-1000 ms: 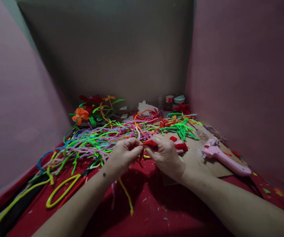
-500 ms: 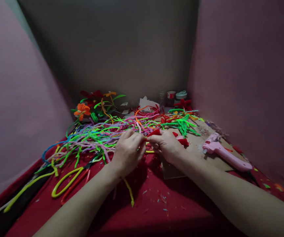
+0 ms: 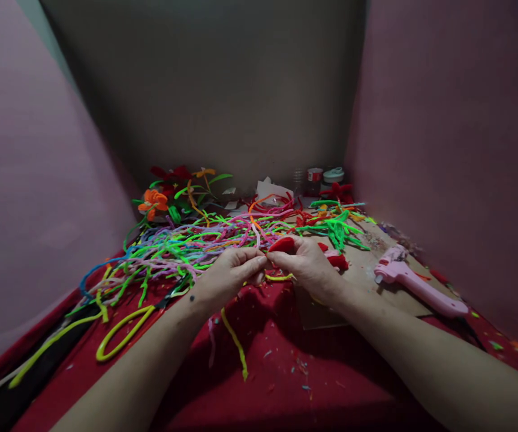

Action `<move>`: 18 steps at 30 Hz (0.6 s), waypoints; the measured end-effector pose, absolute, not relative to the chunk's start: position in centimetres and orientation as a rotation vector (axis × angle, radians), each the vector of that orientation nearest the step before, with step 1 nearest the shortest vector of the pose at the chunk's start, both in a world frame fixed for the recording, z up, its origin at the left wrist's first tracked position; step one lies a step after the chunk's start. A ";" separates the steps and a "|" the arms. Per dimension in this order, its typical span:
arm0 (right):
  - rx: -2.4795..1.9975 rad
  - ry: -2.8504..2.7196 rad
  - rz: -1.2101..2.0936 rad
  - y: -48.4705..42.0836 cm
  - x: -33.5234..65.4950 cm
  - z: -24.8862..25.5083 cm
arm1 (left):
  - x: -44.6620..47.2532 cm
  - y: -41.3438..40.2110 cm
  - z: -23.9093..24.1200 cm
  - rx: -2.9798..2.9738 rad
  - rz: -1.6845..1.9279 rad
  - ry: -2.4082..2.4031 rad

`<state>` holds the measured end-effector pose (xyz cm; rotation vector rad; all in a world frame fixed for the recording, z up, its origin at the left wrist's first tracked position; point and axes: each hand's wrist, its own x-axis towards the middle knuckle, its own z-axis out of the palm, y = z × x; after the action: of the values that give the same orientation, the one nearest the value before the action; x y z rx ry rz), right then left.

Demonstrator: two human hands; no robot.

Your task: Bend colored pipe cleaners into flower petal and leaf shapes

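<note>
Near the middle of the table my left hand (image 3: 232, 273) and my right hand (image 3: 310, 268) meet fingertip to fingertip. A fuzzy red pipe-cleaner petal (image 3: 283, 245) sticks up from my right hand, pinched between thumb and fingers. My left thumb and forefinger are pressed together at the petal's narrow end, which they mostly hide. Just below the fingers lies a short yellow pipe cleaner (image 3: 279, 278). More red fuzzy pieces (image 3: 337, 262) rest beyond my right wrist. A wide heap of coloured pipe cleaners (image 3: 173, 246) spreads behind and left of my hands.
Yellow-handled scissors (image 3: 124, 333) lie left of my left forearm, partly covered. A pink glue gun (image 3: 421, 288) rests on the cardboard (image 3: 367, 288) at right. Green pipe-cleaner leaves (image 3: 340, 231), an orange flower (image 3: 153, 204) and a lidded jar (image 3: 333, 175) stand farther back.
My left hand has turned so its thumb now shows on top, pressed toward my right fingertips. The red petal shows more fully above my right hand. The whole view has shifted slightly.
</note>
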<state>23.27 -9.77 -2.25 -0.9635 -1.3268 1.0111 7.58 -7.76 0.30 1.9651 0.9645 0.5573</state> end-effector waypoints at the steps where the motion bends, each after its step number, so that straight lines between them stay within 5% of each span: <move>1: -0.957 -1.327 1.019 -9.8 23.3 -2.3 | 7.7 -7.8 0.2 2.020 0.555 0.975; 9: -0.984 -1.202 1.016 -9.1 22.9 -3.5 | 9.1 -8.9 -2.8 3.106 0.564 1.458; 18: -0.850 -1.102 1.205 -8.9 23.4 -3.3 | 8.8 -8.4 -1.4 2.387 0.659 1.297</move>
<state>23.43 -8.89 -3.25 -0.8496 -1.1015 1.2046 8.76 -8.38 -1.36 2.3866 1.2965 0.6585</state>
